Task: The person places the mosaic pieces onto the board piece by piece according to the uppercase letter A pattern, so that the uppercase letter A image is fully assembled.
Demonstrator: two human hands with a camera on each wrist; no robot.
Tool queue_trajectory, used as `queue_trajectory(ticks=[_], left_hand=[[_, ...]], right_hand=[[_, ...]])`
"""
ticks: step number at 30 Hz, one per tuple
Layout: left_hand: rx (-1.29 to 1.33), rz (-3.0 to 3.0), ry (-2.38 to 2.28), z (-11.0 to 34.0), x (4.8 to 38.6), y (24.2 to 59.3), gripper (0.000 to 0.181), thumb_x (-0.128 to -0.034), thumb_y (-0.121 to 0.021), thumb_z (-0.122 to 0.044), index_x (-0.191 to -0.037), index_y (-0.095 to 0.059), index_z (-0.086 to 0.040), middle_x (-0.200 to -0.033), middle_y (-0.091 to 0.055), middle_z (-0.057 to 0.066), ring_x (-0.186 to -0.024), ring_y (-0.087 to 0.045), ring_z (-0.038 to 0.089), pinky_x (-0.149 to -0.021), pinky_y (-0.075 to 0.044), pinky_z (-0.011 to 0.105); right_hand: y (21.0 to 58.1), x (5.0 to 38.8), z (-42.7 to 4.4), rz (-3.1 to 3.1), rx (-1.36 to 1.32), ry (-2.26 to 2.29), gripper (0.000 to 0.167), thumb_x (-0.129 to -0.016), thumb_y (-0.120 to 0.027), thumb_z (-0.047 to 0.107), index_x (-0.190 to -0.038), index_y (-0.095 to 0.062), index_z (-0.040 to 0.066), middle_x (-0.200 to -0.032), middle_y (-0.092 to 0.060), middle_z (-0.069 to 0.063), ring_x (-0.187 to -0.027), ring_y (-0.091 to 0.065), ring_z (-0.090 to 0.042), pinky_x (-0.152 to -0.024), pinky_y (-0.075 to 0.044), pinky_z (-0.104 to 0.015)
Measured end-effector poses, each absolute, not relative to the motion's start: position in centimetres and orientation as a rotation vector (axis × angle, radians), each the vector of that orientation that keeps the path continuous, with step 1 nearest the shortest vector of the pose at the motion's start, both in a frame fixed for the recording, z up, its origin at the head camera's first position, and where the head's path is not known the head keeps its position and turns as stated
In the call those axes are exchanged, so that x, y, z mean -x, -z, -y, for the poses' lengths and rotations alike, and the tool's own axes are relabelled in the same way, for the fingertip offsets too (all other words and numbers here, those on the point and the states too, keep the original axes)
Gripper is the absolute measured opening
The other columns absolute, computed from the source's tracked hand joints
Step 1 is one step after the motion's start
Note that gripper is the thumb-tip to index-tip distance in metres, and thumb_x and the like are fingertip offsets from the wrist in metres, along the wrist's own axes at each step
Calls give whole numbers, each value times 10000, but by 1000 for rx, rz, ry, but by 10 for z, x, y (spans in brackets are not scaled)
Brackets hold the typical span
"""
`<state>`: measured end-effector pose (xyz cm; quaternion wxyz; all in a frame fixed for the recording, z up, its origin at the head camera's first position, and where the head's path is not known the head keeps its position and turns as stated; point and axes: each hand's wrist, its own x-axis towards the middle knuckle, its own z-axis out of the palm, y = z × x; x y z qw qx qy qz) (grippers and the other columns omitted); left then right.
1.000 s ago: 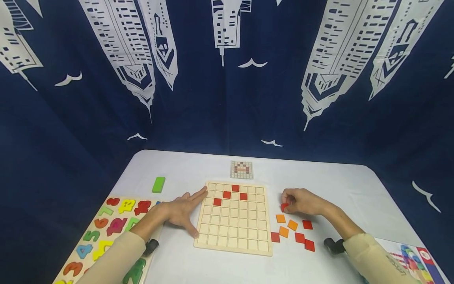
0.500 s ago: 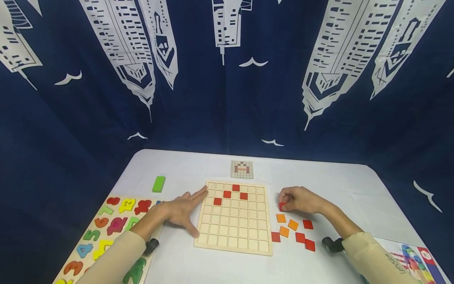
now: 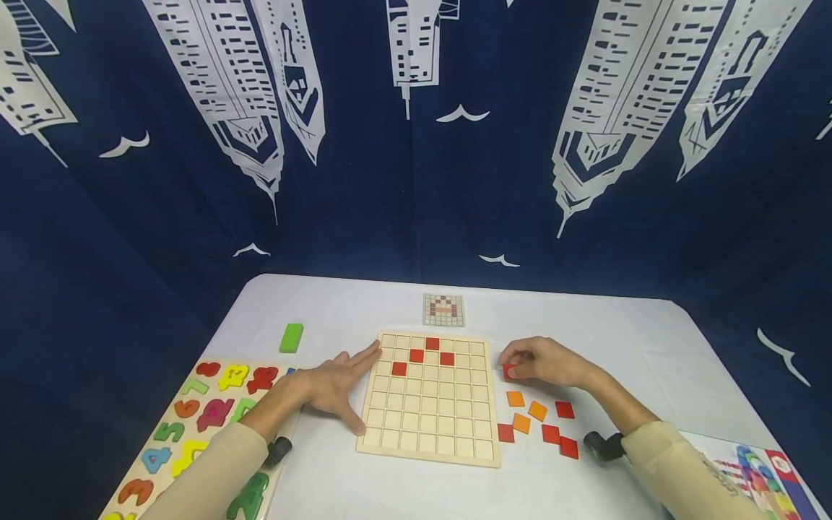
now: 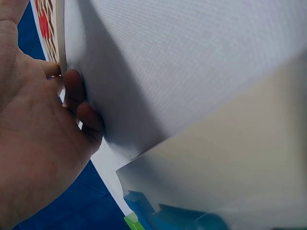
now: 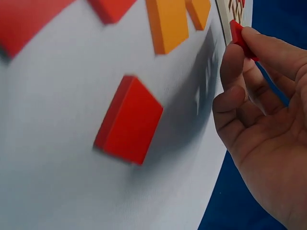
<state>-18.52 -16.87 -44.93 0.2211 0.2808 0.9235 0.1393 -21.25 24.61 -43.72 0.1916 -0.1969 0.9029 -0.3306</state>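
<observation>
A pale wooden grid board [image 3: 429, 397] lies mid-table, with red squares in several cells near its top, one of them a red square [image 3: 432, 344] in the top row. The left hand [image 3: 334, 390] spreads thumb and fingers along the board's left edge; in the left wrist view this hand [image 4: 43, 124] touches the edge. Right of the board, the right hand [image 3: 546, 361] pinches a red square [image 3: 508, 372] just above the table. The right wrist view shows the hand [image 5: 273, 115] holding the red piece [image 5: 242, 40] between thumb and fingertips. Loose orange [image 3: 516, 399] and red squares [image 3: 564, 410] lie below it.
Behind the board lies a small pattern card [image 3: 443, 310]. A green block [image 3: 291, 338] stands at the back left. The left forearm crosses a number puzzle board [image 3: 195, 433]. A printed colourful sheet [image 3: 754, 469] lies at the right edge, partly under the right sleeve.
The right hand has moved left toward the board with the red square pinched in its fingers. The left hand has stayed at the board's left edge.
</observation>
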Motion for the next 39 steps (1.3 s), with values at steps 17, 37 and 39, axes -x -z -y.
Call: queue_trajectory(ticks=[17, 37, 39], left_hand=[[-776, -2556, -374, 169, 186, 450, 1384, -423, -726, -753, -1497, -13, -248, -1534, 110, -101, -1343, -90, 446, -1050, -192, 560], [-783, -2558, -386, 169, 186, 451, 1384, -421, -725, -754, -1497, -17, -250, -1534, 105, -108, -1351, -84, 429, -1053, -190, 556], [-782, -2557, -384, 169, 186, 451, 1386, -421, -725, -754, -1497, -14, -248, -1534, 107, -106, -1349, -85, 433, -1051, -192, 559]], right_hand=[[439, 211, -212, -2393, 537, 1183, 199, -840, -676, 190, -1038, -659, 171, -894, -647, -16, -764, -627, -214, -733, -518, -329], [445, 202, -178, -2350, 685, 1271, 206, -846, -675, 153, -1050, -652, 127, -871, -642, -40, -733, -642, -237, -707, -537, -329], [442, 200, -174, -2365, 694, 1265, 207, -848, -670, 131, -1053, -652, 111, -871, -642, -50, -729, -643, -253, -706, -535, -344]])
